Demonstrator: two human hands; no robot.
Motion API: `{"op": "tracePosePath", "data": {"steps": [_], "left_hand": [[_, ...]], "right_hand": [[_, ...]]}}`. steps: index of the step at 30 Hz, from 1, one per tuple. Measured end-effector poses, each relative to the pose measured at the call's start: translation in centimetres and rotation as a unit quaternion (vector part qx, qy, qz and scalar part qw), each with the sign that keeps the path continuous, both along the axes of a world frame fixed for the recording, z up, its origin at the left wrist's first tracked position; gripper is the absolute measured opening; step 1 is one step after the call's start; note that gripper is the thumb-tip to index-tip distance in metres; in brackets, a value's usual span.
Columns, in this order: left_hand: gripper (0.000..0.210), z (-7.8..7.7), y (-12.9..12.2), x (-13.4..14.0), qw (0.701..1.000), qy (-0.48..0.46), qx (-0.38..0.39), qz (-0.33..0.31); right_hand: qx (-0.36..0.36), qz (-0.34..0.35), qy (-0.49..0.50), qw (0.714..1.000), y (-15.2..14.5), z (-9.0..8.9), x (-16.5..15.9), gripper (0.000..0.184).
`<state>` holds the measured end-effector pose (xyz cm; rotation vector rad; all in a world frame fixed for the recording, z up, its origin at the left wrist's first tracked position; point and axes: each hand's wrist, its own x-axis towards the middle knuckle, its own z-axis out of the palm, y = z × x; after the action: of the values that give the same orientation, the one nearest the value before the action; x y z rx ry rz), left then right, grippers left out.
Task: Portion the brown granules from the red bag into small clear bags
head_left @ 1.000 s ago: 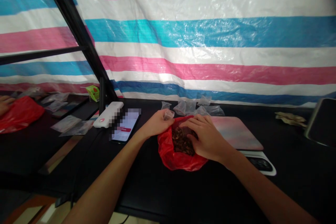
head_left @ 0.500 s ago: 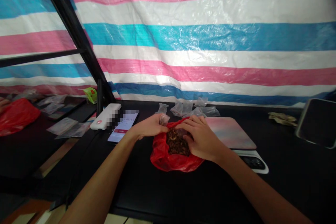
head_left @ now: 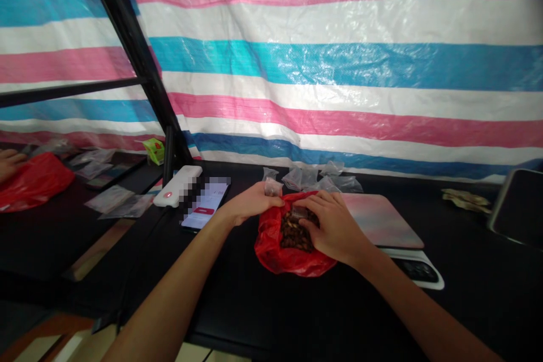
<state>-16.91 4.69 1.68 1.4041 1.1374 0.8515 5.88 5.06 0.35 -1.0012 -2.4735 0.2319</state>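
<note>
A red plastic bag stands open on the black table, holding many small dark-brown dried pieces. At its left rim my left hand is closed, thumb against the red plastic, with a small clear plastic bag between its fingers. My right hand reaches over the right rim, fingers curled down into the opening. Its thumb and fingers pinch a small see-through piece, perhaps a little cup, just above the brown pieces. The right fingertips are partly hidden.
Several small clear bags lie behind the red bag. To the right are a pinkish flat panel on a white scale, a crumpled brownish item and a dark-screened device. A phone and white power bank lie left; another person's hand is farther left.
The view has shifted, so the table items sit slightly farther right. Inside the red bag, the see-through piece in my right fingers shows more clearly. Both hands stay at the bag.
</note>
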Motion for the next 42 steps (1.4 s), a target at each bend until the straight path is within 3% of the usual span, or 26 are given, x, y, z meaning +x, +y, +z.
{"op": "tracePosePath", "data": {"steps": [7,11,17,23,28,34,42], "left_hand": [[0.009,-1.1,0.7,0.7,0.996,-0.060,-0.009,0.064],[0.011,-1.2,0.7,0.9,0.994,-0.087,0.000,0.066],[0.014,-0.9,0.8,0.7,0.996,-0.045,0.018,0.070],[0.023,0.0,0.2,-1.3,0.996,0.079,-0.012,-0.049],[0.031,0.6,-0.6,-1.3,0.993,0.078,-0.052,-0.071],[0.025,-0.5,0.0,0.0,0.998,-0.019,-0.058,-0.013],[0.029,-0.4,0.2,-0.1,0.990,-0.076,-0.083,0.085]], "right_hand": [[-0.018,0.020,0.021,0.999,0.1,-0.1,0.2,0.036],[-0.007,0.055,0.015,0.998,0.1,0.3,0.4,0.038],[0.010,0.062,-0.041,0.997,0.4,0.9,0.9,0.045],[0.032,0.019,-0.101,0.994,0.9,1.1,1.3,0.048],[0.035,0.014,-0.102,0.994,0.9,1.0,1.4,0.047],[-0.018,0.045,-0.030,0.998,0.2,0.5,0.6,0.045],[-0.045,-0.018,0.010,0.999,0.1,0.2,0.1,0.035]]}}
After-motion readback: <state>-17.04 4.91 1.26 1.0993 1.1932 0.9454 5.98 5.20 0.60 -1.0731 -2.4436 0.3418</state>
